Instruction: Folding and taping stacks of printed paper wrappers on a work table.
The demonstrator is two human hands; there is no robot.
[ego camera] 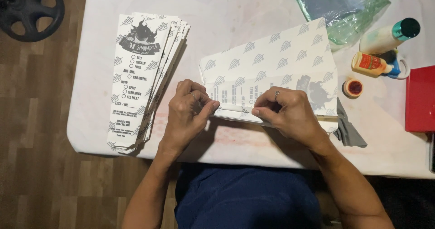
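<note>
Left hand [189,113]: fingers pinched on folded strip of printed paper sheet [276,70] | Right hand [290,113]: fingertips pressing same fold | Sheet: mid-worktop [99,133], near edge | Stack of printed sleeves [140,79]: left | Glue bottle [372,65]: far right

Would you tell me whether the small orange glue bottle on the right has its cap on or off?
Off. The orange glue bottle lies on its side with a bare nozzle, and a round orange cap sits apart on the table.

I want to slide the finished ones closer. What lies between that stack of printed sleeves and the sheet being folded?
In the head view, only the left hand and bare white table lie between the stack and the sheet.
</note>
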